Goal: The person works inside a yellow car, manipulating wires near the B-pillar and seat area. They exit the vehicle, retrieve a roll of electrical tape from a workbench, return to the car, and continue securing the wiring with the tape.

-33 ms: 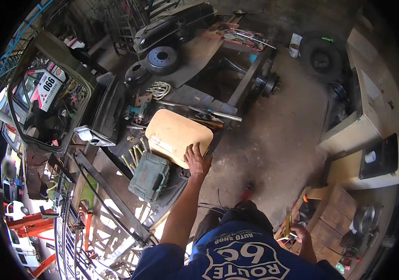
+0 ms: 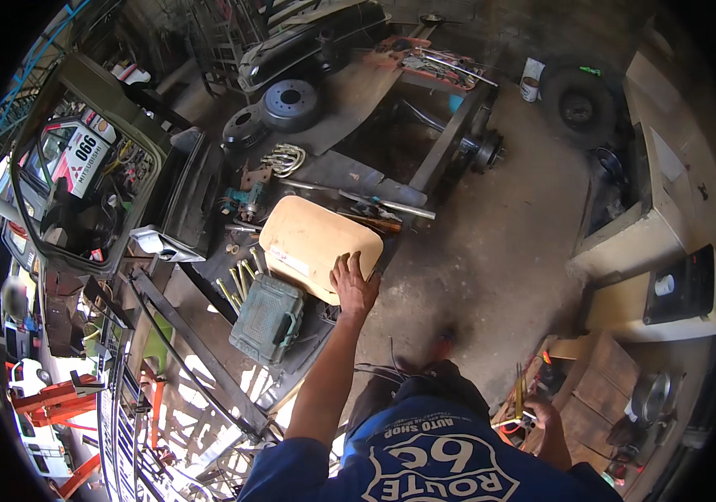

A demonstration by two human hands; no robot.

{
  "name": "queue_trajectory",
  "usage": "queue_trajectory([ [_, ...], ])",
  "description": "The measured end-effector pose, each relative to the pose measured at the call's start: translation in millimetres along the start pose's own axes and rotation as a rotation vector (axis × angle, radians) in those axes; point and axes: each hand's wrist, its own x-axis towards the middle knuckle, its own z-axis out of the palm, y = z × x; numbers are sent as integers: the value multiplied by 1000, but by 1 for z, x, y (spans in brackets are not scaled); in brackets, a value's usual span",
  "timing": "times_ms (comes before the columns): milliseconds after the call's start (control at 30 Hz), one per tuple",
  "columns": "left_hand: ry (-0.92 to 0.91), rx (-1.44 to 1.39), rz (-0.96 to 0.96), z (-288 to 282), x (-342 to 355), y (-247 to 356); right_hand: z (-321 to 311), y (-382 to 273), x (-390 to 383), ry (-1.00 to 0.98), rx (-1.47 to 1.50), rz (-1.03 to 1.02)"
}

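My left hand (image 2: 355,283) lies open, fingers spread, on the near right corner of a tan, rounded rectangular panel (image 2: 312,243). This panel rests on the cluttered work surface beside a grey-green hard plastic case (image 2: 266,320). Low on the right, my right hand (image 2: 539,410) is curled at the edge of a brown wooden box (image 2: 594,393). A thin yellow object (image 2: 519,390) stands up by its fingertips. What those fingers hold is too small to make out.
Beyond the panel lie a teal power tool (image 2: 245,199), metal bars (image 2: 379,203) and brake drums (image 2: 289,105). A green vehicle cab (image 2: 82,176) stands at left, a steel frame (image 2: 199,351) below it. Cream cabinets (image 2: 626,243) and a tyre (image 2: 577,107) are at right.
My right hand has shifted slightly at the wooden box, and the yellow object by its fingers has moved a little. My left hand stays on the tan panel.
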Motion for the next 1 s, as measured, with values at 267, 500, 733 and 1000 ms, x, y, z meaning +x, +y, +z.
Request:
queue_trajectory([
  [267,-353,-52,179,86,185,-26,102,-217,25,144,-460,-147],
  [500,-690,286,377,127,234,-51,229,-359,45,99,-679,-200],
  [733,-526,-236,146,105,226,-72,363,-490,90,76,-1190,-367],
  [1000,483,-868,-660,-23,199,-84,481,-567,199,-681,-1048,-317],
])
